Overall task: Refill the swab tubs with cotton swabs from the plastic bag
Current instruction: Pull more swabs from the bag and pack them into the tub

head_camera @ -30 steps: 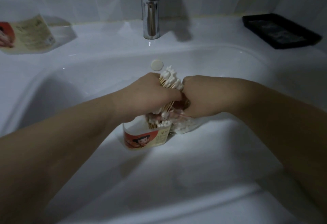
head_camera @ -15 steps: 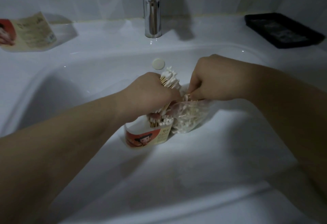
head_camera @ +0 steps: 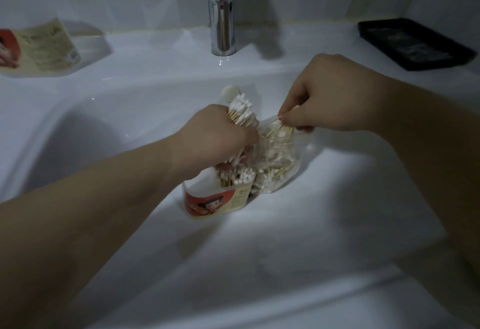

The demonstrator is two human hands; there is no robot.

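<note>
- Head view: a clear plastic swab tub with a red and cream picture label (head_camera: 215, 200) sits in the basin of the white ceramic sink (head_camera: 117, 131), near the middle. Its open top faces up, and it is partly filled with white-tipped cotton swabs on pale wooden sticks (head_camera: 240, 176).
- Directly over the tub is the left hand (head_camera: 215, 139), its grip clenched round a thick bundle of swabs (head_camera: 242, 113). The white heads stick out of the far side of the fist, and the lower ends reach down into the tub.
- A clear plastic bag (head_camera: 279, 165) lies just right of the tub, touching it, with loose swabs jumbled inside. Its mouth points up and toward the far side.
- At the bag's mouth is the right hand (head_camera: 330, 94). Its grip pinches a small bunch of swabs (head_camera: 284, 128) between thumb and fingertips, with the other fingers curled in.
- A small round white cap (head_camera: 230, 92) sits on the far wall of the basin, just beyond the bundle's heads.
- A chrome faucet (head_camera: 223, 16) rises from the far rim of the sink, in line with the tub.
- On the counter at the far left, a second clear tub with the same label (head_camera: 39, 48) appears to lie on its side. I cannot tell what it contains.
- A black rectangular tray (head_camera: 415, 42) rests on the counter at the far right, well apart from the hands.
</note>
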